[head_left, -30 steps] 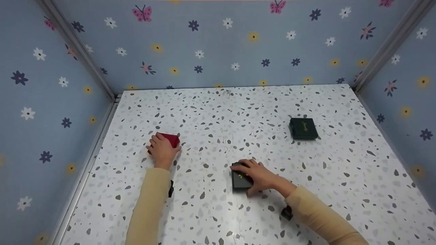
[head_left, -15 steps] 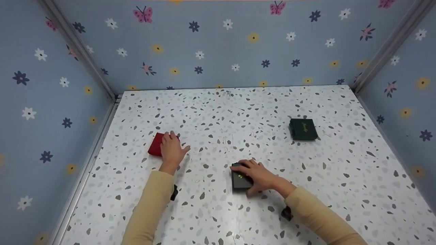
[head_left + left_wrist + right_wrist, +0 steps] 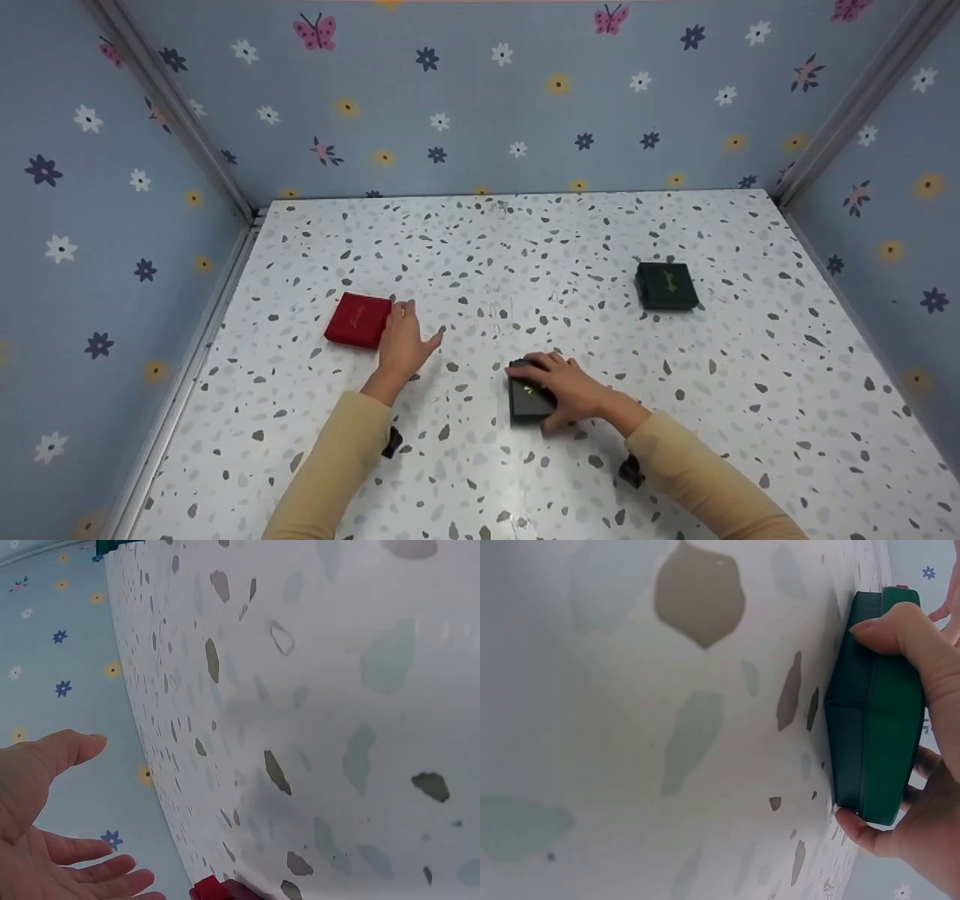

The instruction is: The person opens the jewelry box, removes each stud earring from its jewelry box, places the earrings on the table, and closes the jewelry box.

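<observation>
My right hand [image 3: 574, 390] grips a small dark green box [image 3: 529, 403] with gold marking, which rests on the speckled table. In the right wrist view, the thumb presses one side of the green box [image 3: 870, 720] and the fingers reach round other sides. Left of it, my left hand [image 3: 401, 349] has its thumb spread and fingers extended, holding nothing. Its fingertips are right at the right edge of a red box [image 3: 358, 321] with faint lettering on the lid. In the left wrist view, only a corner of the red box [image 3: 212, 889] shows, beyond the fingers.
A second dark green box [image 3: 667, 286] with gold lettering lies at the back right of the speckled table [image 3: 480, 247]. Blue flowered panels [image 3: 480, 90] enclose the back and both sides, with metal posts at the corners.
My left hand has come off the top of the red box and moved right and a little nearer, uncovering its lid. My right hand and its green box have stayed put.
</observation>
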`<action>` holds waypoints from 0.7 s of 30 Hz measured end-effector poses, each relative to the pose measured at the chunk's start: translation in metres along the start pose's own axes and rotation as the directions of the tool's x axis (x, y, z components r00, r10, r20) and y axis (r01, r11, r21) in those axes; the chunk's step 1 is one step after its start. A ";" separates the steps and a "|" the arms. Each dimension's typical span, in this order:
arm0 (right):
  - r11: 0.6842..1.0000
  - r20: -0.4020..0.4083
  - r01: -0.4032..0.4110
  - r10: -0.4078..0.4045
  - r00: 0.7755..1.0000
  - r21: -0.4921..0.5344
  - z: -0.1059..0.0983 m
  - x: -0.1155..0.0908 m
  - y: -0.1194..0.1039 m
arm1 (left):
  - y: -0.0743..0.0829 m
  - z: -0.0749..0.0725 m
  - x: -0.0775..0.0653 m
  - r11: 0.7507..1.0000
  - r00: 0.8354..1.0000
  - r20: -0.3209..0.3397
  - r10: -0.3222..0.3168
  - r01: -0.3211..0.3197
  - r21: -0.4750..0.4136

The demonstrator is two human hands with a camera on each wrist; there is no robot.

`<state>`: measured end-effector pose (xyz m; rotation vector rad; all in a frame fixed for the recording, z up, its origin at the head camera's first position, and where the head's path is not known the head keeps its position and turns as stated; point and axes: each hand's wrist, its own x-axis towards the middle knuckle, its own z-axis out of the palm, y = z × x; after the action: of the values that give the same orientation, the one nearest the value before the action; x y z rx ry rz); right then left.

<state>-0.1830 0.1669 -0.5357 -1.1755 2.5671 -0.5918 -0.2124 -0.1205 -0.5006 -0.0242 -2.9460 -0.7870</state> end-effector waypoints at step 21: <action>1.000 0.002 0.002 -0.002 1.000 0.004 0.000 0.001 0.000 | 0.025 0.018 -0.039 0.964 0.974 0.140 0.180 -0.146 -0.223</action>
<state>-0.1837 0.1656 -0.5356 -1.1769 2.5626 -0.5956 -0.1738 -0.0891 -0.5076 -0.3565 -2.9383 -1.1159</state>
